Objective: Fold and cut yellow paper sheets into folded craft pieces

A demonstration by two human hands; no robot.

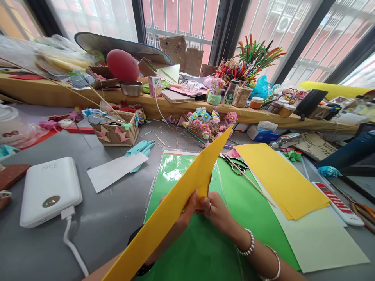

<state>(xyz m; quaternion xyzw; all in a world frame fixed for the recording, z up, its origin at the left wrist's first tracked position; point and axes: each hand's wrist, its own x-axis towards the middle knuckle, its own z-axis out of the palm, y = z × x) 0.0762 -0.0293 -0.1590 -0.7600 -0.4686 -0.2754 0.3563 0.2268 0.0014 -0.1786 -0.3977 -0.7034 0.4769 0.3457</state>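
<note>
A long sheet of yellow paper [172, 203] is held up on a slant over the green sheet. My left hand [185, 214], partly hidden behind it, grips it with the thumb on the near face. Close by on the right, my right hand [217, 212] is closed at the paper's right edge, thumb bent and a ring showing. A thin dark edge shows just above my right fingers; I cannot tell what it belongs to. Under both hands lies the green sheet [252, 230], partly covered by a clear plastic sleeve [155, 187].
At right lie more yellow paper [275, 175], pale green paper [325, 242], scissors [234, 166] and a wooden stick [249, 179]. A white power bank [52, 191] with a cable and white paper [117, 171] are at left. Behind stand a cardboard box [117, 134] and flowers [205, 121].
</note>
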